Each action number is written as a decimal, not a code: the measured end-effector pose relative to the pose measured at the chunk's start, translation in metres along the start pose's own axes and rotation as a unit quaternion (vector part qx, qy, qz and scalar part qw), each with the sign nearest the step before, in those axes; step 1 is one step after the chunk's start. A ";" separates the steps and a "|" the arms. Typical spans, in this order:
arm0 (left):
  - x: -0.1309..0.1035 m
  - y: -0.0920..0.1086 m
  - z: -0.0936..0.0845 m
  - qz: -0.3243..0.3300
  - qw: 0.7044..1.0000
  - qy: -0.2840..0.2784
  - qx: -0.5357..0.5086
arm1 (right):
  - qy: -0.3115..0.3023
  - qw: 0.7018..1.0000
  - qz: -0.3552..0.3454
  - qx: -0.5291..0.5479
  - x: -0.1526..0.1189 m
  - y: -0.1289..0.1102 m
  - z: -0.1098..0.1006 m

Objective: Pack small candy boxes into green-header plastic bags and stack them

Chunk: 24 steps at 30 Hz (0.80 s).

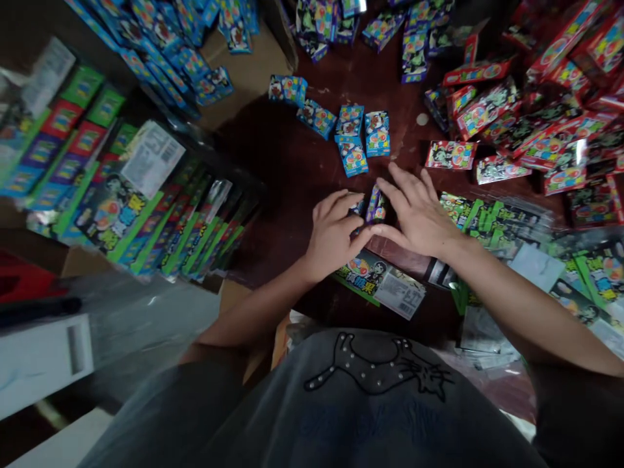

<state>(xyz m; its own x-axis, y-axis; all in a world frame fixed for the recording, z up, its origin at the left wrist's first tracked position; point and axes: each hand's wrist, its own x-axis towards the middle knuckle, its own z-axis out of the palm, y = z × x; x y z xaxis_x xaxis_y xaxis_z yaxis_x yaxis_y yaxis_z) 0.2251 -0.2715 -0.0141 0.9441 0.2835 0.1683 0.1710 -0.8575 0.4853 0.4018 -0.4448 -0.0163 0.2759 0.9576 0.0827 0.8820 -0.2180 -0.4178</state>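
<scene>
Both hands meet over the dark table, thumb tips nearly touching, with small candy boxes between them. My left hand (334, 227) curls its fingers over a blue candy box (359, 207), mostly covered by those fingers. My right hand (419, 211) presses its fingertips and thumb around a purple candy box (376, 205) standing against the blue one. Just below the hands lies a flat printed package (385, 283) with a white barcode label. Several loose blue candy boxes (350, 133) lie just beyond my fingers.
Red candy boxes (487, 110) are heaped at the right, purple ones (414, 45) at the back. A carton (248, 78) with blue boxes stands back left. Filled packs (146, 201) are stacked left. Flat clear packaging (507, 221) lies beside my right forearm.
</scene>
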 end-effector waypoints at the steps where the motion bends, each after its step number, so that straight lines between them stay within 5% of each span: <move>1: -0.003 -0.002 -0.004 0.003 1.000 -0.006 0.004 | -0.008 1.000 -0.006 -0.004 0.004 -0.005 0.003; 4: -0.020 -0.014 -0.026 0.038 0.999 -0.013 0.003 | -0.017 0.999 -0.023 -0.016 0.011 -0.007 0.008; 7: -0.042 -0.015 -0.040 0.170 0.982 -0.086 -0.007 | -0.011 0.999 -0.034 -0.027 0.014 0.001 0.005; 10: -0.059 0.003 -0.029 0.281 0.943 -0.178 0.011 | -0.008 0.999 -0.027 -0.042 0.022 -0.001 0.004; 12: -0.068 0.019 -0.014 0.296 0.935 -0.191 0.035 | -0.004 0.999 -0.013 -0.046 0.029 -0.012 0.009; 15: -0.085 0.032 -0.003 0.246 0.949 -0.187 0.062 | -0.008 0.999 -0.007 -0.040 0.038 -0.035 0.024; 17: -0.102 0.028 -0.012 0.173 0.963 -0.193 0.071 | -0.021 0.999 -0.013 -0.035 0.039 -0.043 0.034; 21: -0.140 -0.003 -0.043 -0.058 0.981 -0.152 0.107 | -0.043 0.998 -0.036 -0.011 0.024 -0.041 0.040; 24: -0.156 -0.023 -0.055 -0.135 0.977 -0.124 0.107 | -0.049 0.996 -0.068 0.041 0.009 -0.036 0.036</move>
<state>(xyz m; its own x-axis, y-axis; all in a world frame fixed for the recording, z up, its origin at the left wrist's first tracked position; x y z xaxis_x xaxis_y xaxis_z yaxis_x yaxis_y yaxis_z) 0.0582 -0.2727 -0.0041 0.8913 0.4216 -0.1671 0.4531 -0.8438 0.2876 0.3590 -0.4216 -0.0328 0.1137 0.9919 0.0571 0.8731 -0.0723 -0.4821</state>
